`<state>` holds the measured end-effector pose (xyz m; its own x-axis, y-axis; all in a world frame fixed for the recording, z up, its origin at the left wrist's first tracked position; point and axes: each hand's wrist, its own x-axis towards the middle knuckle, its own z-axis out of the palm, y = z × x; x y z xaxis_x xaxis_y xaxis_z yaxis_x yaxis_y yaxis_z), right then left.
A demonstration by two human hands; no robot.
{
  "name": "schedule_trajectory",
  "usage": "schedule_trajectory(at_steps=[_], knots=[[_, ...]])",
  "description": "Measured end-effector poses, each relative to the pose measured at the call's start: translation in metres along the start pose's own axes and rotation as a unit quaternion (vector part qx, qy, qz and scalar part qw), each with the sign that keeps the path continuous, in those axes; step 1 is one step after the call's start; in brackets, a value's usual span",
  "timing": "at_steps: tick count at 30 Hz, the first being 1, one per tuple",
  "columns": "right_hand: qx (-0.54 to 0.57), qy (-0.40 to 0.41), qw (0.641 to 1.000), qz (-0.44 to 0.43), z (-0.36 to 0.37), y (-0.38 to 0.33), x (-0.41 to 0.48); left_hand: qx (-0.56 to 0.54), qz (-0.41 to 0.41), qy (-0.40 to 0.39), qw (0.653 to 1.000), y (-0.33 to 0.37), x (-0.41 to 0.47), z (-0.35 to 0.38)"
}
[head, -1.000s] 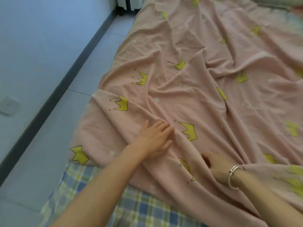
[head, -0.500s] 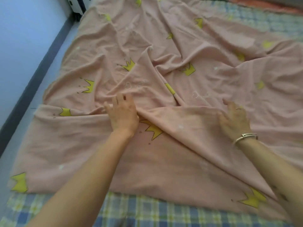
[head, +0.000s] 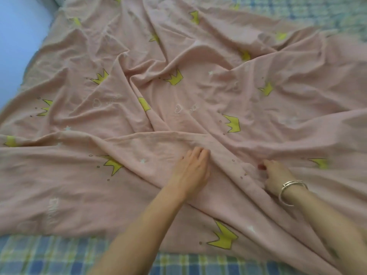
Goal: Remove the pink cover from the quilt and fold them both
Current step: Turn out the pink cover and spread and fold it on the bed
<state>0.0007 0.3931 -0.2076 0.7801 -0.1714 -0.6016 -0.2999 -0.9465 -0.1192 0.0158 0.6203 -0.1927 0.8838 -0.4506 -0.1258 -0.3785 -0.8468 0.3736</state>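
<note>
Pink cover (head: 198, 100) lies crumpled across the plaid sheet (head: 49, 255), long axis left-right, near hem parallel to you. Bare sheet shows along the near edge and far right. Your left hand (head: 191, 171) presses flat. Your right hand (head: 276, 175) curls into a fold, fingertips buried. The cover's side ends are cut off.

The rumpled pink crown-printed fabric cover (head: 198, 96) hides most of the blue-and-green plaid bed sheet (head: 49, 255), whose flat strips lie exposed along the near edge and far-right corner, while the cover's raised folds ridge up between the left hand (head: 191, 171) and right hand (head: 277, 176) and beyond them.
</note>
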Motion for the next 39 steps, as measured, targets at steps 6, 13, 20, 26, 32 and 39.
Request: schedule_trajectory(at_steps=[6, 13, 20, 26, 32, 39], knots=[[-0.028, 0.067, 0.997, -0.009, -0.023, 0.046, 0.006, -0.003, -0.052, -0.077, 0.996, 0.082, 0.049, 0.006], [0.270, 0.326, 0.906, -0.005, -0.084, 0.097, 0.010, 0.018, -0.095, -0.074, 0.993, 0.119, 0.085, 0.018], [0.149, 0.092, 0.973, 0.154, -0.041, 0.203, 0.019, 0.038, -0.065, -0.129, 0.989, 0.146, 0.096, 0.044], [0.018, 0.115, 0.982, 0.147, -0.036, 0.231, 0.007, 0.024, 0.024, -0.166, 0.986, 0.187, 0.106, 0.059], [0.240, 0.396, 0.870, 0.172, -0.112, 0.269, -0.001, 0.033, 0.090, -0.189, 0.977, 0.208, 0.115, 0.064], [0.097, 0.428, 0.898, -0.024, 0.013, 0.197, -0.066, 0.043, 0.127, -0.211, 0.968, 0.215, 0.092, 0.073]])
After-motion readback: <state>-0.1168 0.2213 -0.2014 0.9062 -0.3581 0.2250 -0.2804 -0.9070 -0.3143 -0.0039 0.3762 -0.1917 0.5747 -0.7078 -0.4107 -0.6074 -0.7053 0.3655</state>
